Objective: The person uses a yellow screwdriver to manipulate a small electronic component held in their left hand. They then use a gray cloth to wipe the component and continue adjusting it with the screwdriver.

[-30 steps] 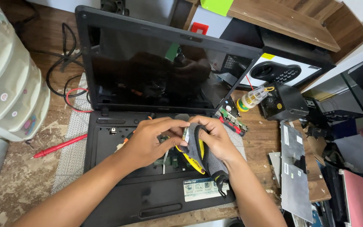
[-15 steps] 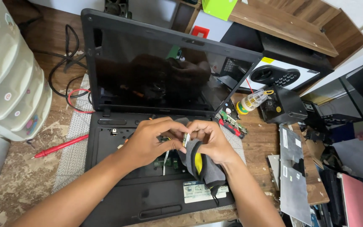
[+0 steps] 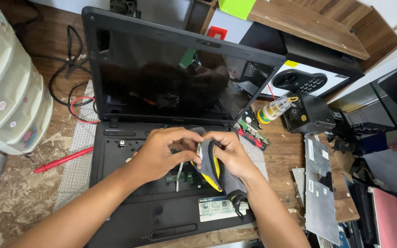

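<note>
Both hands meet over the middle of an opened black laptop (image 3: 129, 183). The right hand (image 3: 233, 156) has its grip closed on a grey cloth with a yellow edge (image 3: 212, 172), which hangs folded from the palm down toward the palm rest. The left hand (image 3: 161, 154) pinches the top of that same cloth, thumb and fingertips closed on it (what lies inside the fold cannot be made out). Beneath them the keyboard bay stands bare, a green circuit board (image 3: 187, 177) showing. On the worn wooden tabletop (image 3: 19, 202), a red probe (image 3: 63, 160) lies left of the laptop; a small clear bottle (image 3: 274, 109) lies to the right.
</note>
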